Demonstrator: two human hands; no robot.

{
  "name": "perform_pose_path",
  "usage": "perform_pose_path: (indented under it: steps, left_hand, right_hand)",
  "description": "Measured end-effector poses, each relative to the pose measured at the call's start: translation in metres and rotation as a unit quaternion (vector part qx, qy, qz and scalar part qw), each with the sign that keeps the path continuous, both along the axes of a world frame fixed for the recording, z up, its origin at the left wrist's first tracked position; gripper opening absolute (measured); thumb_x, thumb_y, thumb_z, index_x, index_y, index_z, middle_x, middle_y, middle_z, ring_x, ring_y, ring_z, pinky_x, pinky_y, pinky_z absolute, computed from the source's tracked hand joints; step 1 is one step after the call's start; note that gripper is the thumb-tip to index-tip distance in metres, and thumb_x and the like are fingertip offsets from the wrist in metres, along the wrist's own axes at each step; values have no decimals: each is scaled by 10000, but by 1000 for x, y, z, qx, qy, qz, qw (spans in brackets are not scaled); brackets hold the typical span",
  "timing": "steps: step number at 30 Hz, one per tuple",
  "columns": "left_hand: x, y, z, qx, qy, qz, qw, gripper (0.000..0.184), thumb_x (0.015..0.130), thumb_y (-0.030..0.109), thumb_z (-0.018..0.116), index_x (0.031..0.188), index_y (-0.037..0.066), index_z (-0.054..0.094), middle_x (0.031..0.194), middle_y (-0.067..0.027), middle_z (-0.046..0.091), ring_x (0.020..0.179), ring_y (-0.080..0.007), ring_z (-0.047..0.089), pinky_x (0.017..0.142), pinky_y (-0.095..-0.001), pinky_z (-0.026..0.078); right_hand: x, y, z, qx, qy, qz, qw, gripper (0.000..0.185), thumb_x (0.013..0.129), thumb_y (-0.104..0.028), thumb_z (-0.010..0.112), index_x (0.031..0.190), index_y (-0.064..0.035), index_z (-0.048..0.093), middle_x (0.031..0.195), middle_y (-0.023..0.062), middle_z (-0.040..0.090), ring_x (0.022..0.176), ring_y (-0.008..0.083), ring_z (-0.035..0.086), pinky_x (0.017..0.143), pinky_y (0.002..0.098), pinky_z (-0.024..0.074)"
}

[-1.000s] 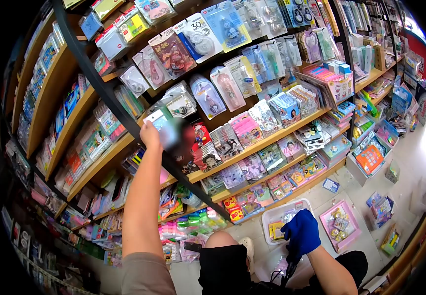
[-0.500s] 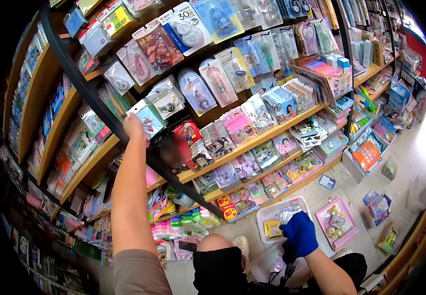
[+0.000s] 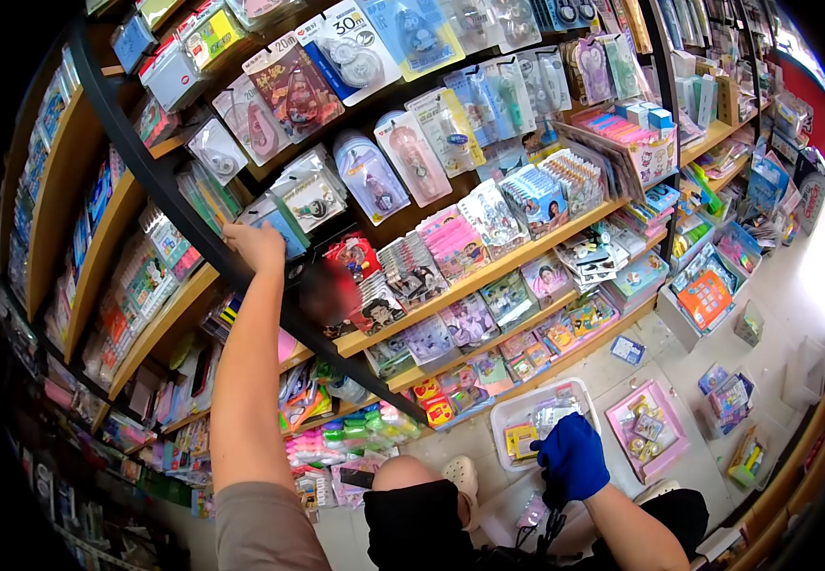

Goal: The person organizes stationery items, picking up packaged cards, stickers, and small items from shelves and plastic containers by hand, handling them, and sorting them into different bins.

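Observation:
My left hand (image 3: 258, 247) is bare and raised to the shelf beside the black upright post (image 3: 205, 233). Its fingers are closed around the edge of a light-blue flat packet (image 3: 282, 225), which stands among the other packs and is partly hidden by the hand. In a blue glove, my right hand (image 3: 574, 459) hovers low over the near edge of a white bin (image 3: 500, 428). Its fingers are curled, and what they hold, if anything, is hidden. Inside the bin lie a yellow packet (image 3: 520, 442) and clear packs (image 3: 555, 409).
Carded correction-tape packs (image 3: 350, 52) hang above rows of card packs (image 3: 450, 243) on wooden shelves. On the floor are a pink tray (image 3: 617, 419) with small packets, a blue packet (image 3: 627, 349) and a box with an orange item (image 3: 705, 298). A clear tub (image 3: 498, 514) sits near my knees.
The picture packet at my left hand has turned and moved back toward the shelf, its front now less visible. My left hand shifted slightly down. My right hand stays over the bin.

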State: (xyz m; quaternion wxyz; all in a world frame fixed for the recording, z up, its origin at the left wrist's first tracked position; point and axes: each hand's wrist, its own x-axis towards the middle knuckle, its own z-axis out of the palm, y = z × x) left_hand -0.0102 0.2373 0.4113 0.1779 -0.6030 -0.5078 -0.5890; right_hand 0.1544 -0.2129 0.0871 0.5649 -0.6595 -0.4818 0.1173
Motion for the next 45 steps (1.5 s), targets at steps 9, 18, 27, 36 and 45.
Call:
perform_pose_path:
  steps: [9,18,27,36,45]
  left_hand:
    - [15,-173,-119,-160,96,-383,905,300,777,91,561,1027,-10,431,1036,-174,474,936,-285,482,840,-362,391]
    - [18,-266,-389,-538,306,-569,542,157,835,126,578,954,25,578,844,-107,623,741,-205,611,679,-320,491]
    - [29,-233,-517,-620,392,-334,591,171,793,196,555,858,45,604,887,-167,637,828,-335,607,729,-432,479]
    - [69,-285,-646,-642,316,-285,638,334,718,210,662,922,-36,568,1053,-213,558,1048,-354,484,878,-432,411]
    - [128,-299,-679,-621,327,-49,711,667,674,346,718,1102,-72,422,1170,-227,398,1123,-381,399,860,-453,431]
  right_hand:
    - [11,-11,49,-198,-310,15,930,183,541,-159,664,648,-118,521,645,107,564,681,318,563,564,397,411]
    - [47,-39,63,-150,-161,81,972,267,689,-144,605,934,-68,531,830,89,575,790,257,567,681,355,438]
    - [56,-64,50,-303,-198,85,928,220,786,-96,572,990,-19,600,829,77,600,729,232,586,626,342,461]
    - [39,-90,-39,-122,678,52,723,352,913,-228,431,1193,-32,516,1043,75,593,805,168,552,677,289,447]
    - [64,-31,-69,176,979,-97,12,529,855,-213,493,1314,6,345,1090,92,550,900,169,534,745,289,466]
